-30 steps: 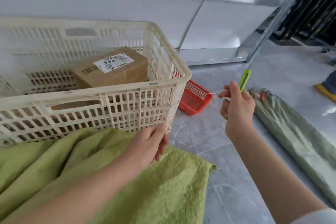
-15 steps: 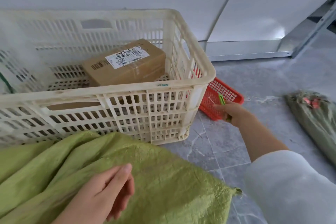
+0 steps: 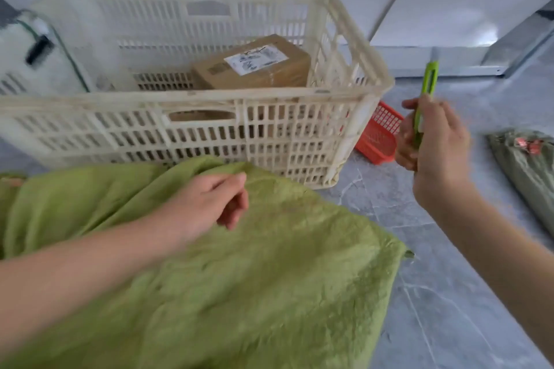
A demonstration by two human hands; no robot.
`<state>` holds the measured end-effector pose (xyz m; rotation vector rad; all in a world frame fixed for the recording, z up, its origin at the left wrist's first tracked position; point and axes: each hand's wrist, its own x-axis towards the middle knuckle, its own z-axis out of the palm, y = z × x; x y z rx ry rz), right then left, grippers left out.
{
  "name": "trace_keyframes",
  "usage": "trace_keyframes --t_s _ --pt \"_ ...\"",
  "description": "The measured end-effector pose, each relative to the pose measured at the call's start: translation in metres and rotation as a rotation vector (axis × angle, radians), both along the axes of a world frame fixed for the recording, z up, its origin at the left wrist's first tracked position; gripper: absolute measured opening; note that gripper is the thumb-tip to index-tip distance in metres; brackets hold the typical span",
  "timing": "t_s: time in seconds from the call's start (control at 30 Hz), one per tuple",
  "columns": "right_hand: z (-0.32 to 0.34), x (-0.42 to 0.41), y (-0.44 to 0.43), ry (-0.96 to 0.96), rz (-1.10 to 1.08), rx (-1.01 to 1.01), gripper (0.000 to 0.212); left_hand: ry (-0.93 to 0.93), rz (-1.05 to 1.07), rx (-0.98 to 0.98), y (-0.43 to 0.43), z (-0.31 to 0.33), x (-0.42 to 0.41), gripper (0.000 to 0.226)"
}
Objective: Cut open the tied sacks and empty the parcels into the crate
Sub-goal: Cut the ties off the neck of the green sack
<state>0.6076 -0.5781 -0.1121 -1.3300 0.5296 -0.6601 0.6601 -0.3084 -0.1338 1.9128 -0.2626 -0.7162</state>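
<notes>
A cream slatted plastic crate [image 3: 344, 96] stands on the grey floor with a brown cardboard parcel [image 3: 254, 66] inside at its right end. A light green woven sack [image 3: 269, 278] lies flat in front of the crate. My left hand [image 3: 209, 201] hovers over the sack's upper edge, fingers loosely curled, holding nothing. To the right of the crate, my right hand [image 3: 434, 141] holds a green utility knife [image 3: 427, 84] upright. A second, darker green sack [image 3: 527, 165] with a red tie lies at the right edge.
A small red plastic basket [image 3: 380, 141] sits on the floor beside the crate's right end. A white bag with a dark clip [image 3: 33, 51] is at the far left. White panels and a metal rail line the back.
My right hand has come back up from the red basket with the green knife held upright. My left hand has moved forward over the sack toward the crate.
</notes>
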Motion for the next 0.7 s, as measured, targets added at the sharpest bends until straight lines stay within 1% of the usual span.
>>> trace_keyframes --t_s 0.1,0.17,0.23,0.33,0.47,0.53,0.6,0.67,0.7 --pt "0.005 -0.025 0.086 0.016 0.266 -0.067 0.021 -0.035 0.018 -0.025 0.036 0.019 0.004 0.043" --pt "0.002 -0.032 0.139 0.031 0.412 -0.054 0.021 -0.046 0.031 -0.059 0.061 0.027 0.007 0.043" --pt "0.0 -0.031 0.189 0.065 0.512 -0.04 0.023 -0.046 0.082 -0.089 0.088 0.03 0.013 0.043" --pt "0.008 -0.013 0.252 0.101 0.619 -0.094 0.024 -0.069 0.159 -0.104 0.13 0.039 0.028 0.044" --pt "0.03 0.028 0.33 0.1 0.741 -0.144 0.024 -0.171 0.237 -0.128 0.206 0.064 0.04 0.038" --pt "0.034 0.047 0.371 0.108 0.816 -0.156 0.022 -0.174 0.342 -0.145 0.246 0.066 0.037 0.035" --pt "0.027 0.059 0.405 0.101 0.857 -0.238 0.022 -0.159 0.477 -0.133 0.281 0.057 0.032 0.034" --pt "0.011 0.06 0.424 0.106 0.846 -0.314 0.023 -0.163 0.613 -0.063 0.309 0.038 0.025 0.03" --pt "0.001 0.058 0.427 0.12 0.839 -0.342 0.024 -0.178 0.678 0.004 0.32 0.027 0.021 0.026"
